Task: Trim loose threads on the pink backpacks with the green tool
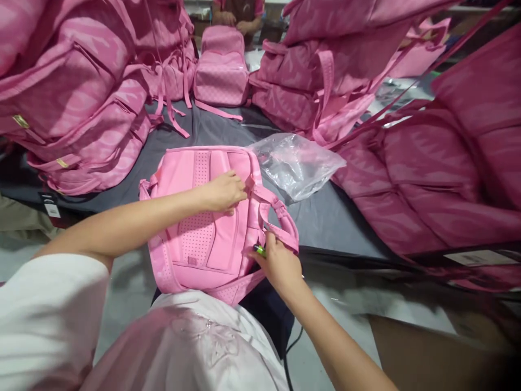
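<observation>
In the head view, a pink backpack point(198, 233) lies back-up over the near edge of the bench point(215, 130), a clear plastic bag point(301, 165) at its two o'clock. The left hand point(226, 191) curls narrow over the backpack, whether pinching anything I cannot tell, while the right hand point(281, 265), at its four o'clock, grips a small green tool point(259, 250). Work on it seems under way; how much is left does not show.

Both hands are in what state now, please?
Left hand: curled on pink fabric backpack, grip unclear.
Right hand: holding small green-and-black object.
</observation>
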A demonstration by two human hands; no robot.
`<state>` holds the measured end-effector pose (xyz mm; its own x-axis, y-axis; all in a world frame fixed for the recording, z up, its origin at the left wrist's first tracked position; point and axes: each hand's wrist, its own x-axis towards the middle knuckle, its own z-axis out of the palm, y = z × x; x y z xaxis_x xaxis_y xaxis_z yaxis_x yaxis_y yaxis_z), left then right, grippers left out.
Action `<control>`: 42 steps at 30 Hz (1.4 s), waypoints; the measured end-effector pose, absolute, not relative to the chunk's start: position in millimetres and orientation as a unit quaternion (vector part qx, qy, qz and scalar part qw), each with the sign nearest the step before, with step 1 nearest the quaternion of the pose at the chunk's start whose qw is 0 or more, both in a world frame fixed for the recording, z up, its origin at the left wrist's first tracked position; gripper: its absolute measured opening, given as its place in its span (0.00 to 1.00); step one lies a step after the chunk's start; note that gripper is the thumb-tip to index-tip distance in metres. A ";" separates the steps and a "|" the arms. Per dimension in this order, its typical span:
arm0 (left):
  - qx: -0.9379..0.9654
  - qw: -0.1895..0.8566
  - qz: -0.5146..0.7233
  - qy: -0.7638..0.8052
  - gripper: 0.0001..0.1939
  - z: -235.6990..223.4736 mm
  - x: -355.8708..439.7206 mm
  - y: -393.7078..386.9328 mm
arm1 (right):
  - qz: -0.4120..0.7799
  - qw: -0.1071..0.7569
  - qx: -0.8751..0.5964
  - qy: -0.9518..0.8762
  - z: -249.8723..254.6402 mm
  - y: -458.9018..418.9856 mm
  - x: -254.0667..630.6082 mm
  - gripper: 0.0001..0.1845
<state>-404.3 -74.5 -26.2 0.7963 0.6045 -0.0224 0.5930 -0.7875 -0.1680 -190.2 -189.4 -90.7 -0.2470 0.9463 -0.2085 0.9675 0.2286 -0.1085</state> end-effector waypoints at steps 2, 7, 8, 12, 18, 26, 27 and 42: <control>-0.947 0.043 0.079 -0.309 0.13 -23.1 -401.8 -66.5 | -0.178 0.048 0.634 0.751 -99.4 -184.5 -181.9 0.29; -0.943 0.035 0.103 -0.316 0.12 -21.5 -401.4 -63.5 | -0.188 -0.002 0.653 0.733 -107.5 -177.3 -199.2 0.12; -0.941 0.042 0.098 -0.322 0.12 -18.3 -401.5 -67.6 | -0.191 -0.018 0.644 0.741 -106.2 -175.9 -198.0 0.08; -0.939 0.093 0.033 -0.331 0.12 4.1 -398.4 -100.2 | -0.207 -0.089 0.566 0.793 -96.4 -165.0 -164.5 0.03; -0.922 0.086 0.010 -0.378 0.13 3.7 -407.5 -126.9 | -0.189 -0.061 0.540 0.818 -91.4 -142.0 -144.6 0.05; -0.918 0.144 -0.071 -0.363 0.02 -40.1 -428.7 -134.7 | -0.286 -0.268 0.537 0.747 -55.0 -172.9 -157.0 0.18; -0.916 0.152 -0.083 -0.363 0.03 -42.9 -427.6 -136.9 | -0.336 -0.322 0.508 0.724 -47.8 -177.6 -157.0 0.22; -0.912 0.167 -0.188 -0.325 0.09 -59.4 -430.5 -137.5 | -0.430 -0.476 0.550 0.535 -66.7 -154.1 -206.6 0.17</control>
<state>-430.5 -137.5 -59.4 0.7182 0.5292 0.4519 0.6548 -0.7337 -0.1816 -206.6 -154.1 -66.7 0.0573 0.9977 0.0372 0.1798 0.0264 -0.9834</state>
